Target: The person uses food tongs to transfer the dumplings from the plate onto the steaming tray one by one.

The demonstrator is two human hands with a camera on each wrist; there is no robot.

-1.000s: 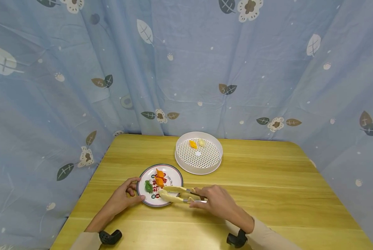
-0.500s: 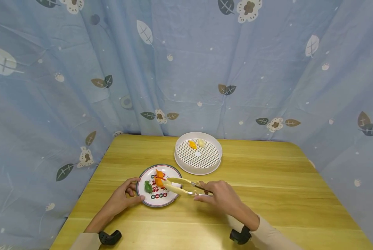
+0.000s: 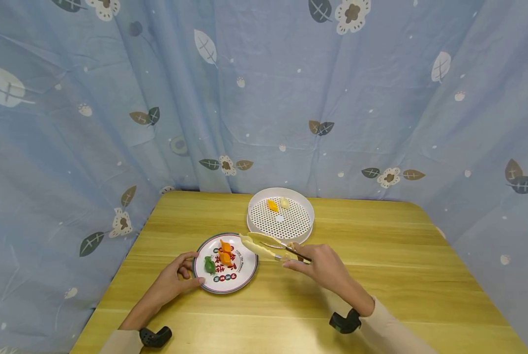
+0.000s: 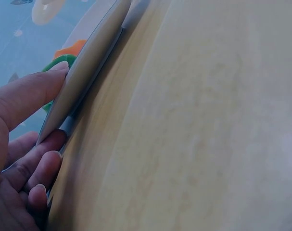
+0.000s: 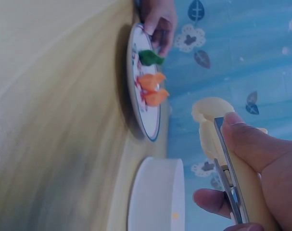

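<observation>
My left hand point(image 3: 171, 279) holds the rim of a round white plate point(image 3: 244, 278) printed with red characters. In the left wrist view its thumb lies on the upper rim and the other fingers are at the edge and underside. On the plate sit a green dumpling-shaped piece point(image 3: 209, 265) and two orange dumpling-shaped pieces point(image 3: 225, 258). My right hand point(image 3: 323, 265) grips a pair of tongs point(image 3: 264, 251) with cream tips and metal arms. The tips hang above the plate's right edge, near the steamer tray; I cannot tell whether anything is between them.
A round white steamer tray point(image 3: 308, 231) with a perforated floor stands beyond the tongs. A yellow piece point(image 3: 273, 205) and a cream piece point(image 3: 284, 203) lie in it. The wooden table point(image 3: 379, 255) ends at a blue patterned curtain point(image 3: 264, 98).
My right hand has moved the tongs up, away and to the right, from over the plate's near part toward the tray. The left hand and plate have stayed in place.
</observation>
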